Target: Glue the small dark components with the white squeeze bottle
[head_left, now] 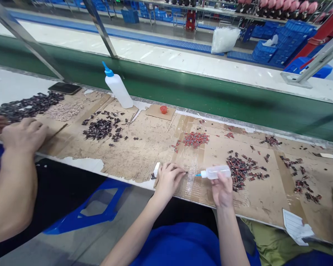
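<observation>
Over the cardboard-covered counter (152, 144), right hand (222, 190) grips squeeze bottle (218, 171) (long axis sideways), blue tip (198, 175) pointing left, just short of small dark piece (186, 172) pinched by left hand (169, 178).

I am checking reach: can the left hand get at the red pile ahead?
Probably yes: only taped cardboard shows between the left hand and the red pile, though that hand seems occupied with a small dark piece.

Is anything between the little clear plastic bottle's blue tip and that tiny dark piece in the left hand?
Nothing visible; the blue tip faces the tiny dark piece across a gap above taped brown cardboard.
</observation>
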The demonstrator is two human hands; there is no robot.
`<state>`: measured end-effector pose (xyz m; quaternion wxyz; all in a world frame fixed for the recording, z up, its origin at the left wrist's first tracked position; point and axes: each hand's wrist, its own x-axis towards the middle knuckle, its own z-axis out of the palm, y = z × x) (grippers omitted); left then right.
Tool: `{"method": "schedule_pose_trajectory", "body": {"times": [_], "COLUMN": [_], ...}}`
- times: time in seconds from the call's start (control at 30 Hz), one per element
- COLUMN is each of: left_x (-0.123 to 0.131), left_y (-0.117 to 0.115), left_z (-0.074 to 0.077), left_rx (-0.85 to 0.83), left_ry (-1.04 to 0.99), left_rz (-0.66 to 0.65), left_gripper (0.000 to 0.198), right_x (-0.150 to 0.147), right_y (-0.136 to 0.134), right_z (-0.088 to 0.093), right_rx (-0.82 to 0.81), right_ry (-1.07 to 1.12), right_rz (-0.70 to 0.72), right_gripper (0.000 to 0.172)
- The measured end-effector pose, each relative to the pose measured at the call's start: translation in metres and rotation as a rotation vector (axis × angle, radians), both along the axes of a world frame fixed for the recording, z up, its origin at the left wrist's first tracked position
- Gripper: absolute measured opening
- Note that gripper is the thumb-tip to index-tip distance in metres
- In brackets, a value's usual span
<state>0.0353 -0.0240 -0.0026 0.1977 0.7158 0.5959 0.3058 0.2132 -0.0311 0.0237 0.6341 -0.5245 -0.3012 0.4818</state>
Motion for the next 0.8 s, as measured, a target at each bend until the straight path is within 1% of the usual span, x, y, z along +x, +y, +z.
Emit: {"method": "schedule_pose_trajectory", "body": {"times": [0.07, 0.1, 0.17, 0.23, 0.37, 0.53, 0.63, 0.8], "left_x": [0.0, -0.001, -0.002, -0.003, -0.003, -0.002, -0.003, -0.002], "left_y": [-0.001, -0.001, -0.002, -0.001, 0.0, 0.002, 0.003, 0.005], "left_z": [-0.004, -0.006, -0.009, -0.011, -0.012, -0.008, -0.003, 0.004], "left_rx": [0.06, 0.087, 0.124, 0.139, 0.109, -0.023, -0.088, -0.193], "left_ry": [0.049, 0.062, 0.066, 0.045, -0.012, -0.061, -0.103, -0.151], "left_rz": [0.024, 0.027, 0.017, -0.004, -0.032, 0.0, 0.026, 0.062], "left_gripper": [0.005, 0.006, 0.012, 0.018, 0.021, 0.024, 0.023, 0.02], "right_x": [-0.005, -0.006, -0.008, -0.008, -0.011, -0.021, -0.025, -0.024], "right_y": [0.004, 0.005, 0.008, 0.01, 0.012, 0.013, 0.013, 0.013], "right_z": [-0.001, -0.002, -0.002, -0.004, -0.008, -0.013, -0.016, -0.019], "right_rx": [-0.06, -0.079, -0.095, -0.09, -0.074, -0.105, -0.128, -0.161], "right_ry": [0.208, 0.265, 0.301, 0.245, -0.003, -0.256, -0.314, -0.317], "right_rz": [-0.015, -0.016, -0.028, -0.062, -0.12, -0.067, -0.063, -0.055], "right_gripper": [0.037, 0.038, 0.041, 0.04, 0.036, 0.034, 0.035, 0.036]}}
